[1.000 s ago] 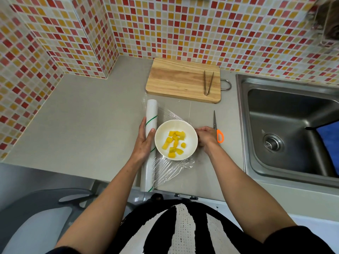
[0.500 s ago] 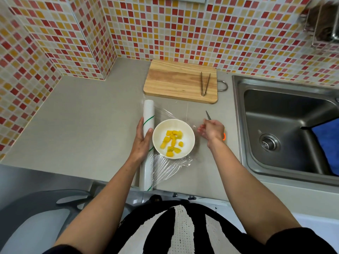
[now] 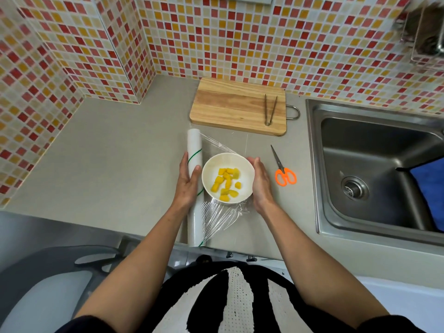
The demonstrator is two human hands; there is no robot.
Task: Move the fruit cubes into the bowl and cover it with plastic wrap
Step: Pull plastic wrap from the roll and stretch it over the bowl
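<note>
Blue cloth (image 3: 430, 188) in sink (image 3: 374, 227): cut by right edge. Blurred rack (image 3: 425, 32) above sink: contents indistinct.

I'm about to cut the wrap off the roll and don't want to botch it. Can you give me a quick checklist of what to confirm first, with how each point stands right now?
1. Fruit cubes all in the bowl: ok; none show on the cutting board.
2. Wrap sheet pulled over the bowl: ok, it seems; film shows beyond and before the bowl.
3. Roll held steady: ok; the left hand grips it.
4. Bowl steadied: ok; the right hand rests against its right side.
5. Scissors within reach: ok, lying right of the bowl, but no hand is free.
6. Film sealed to the rim: cannot tell.
</note>
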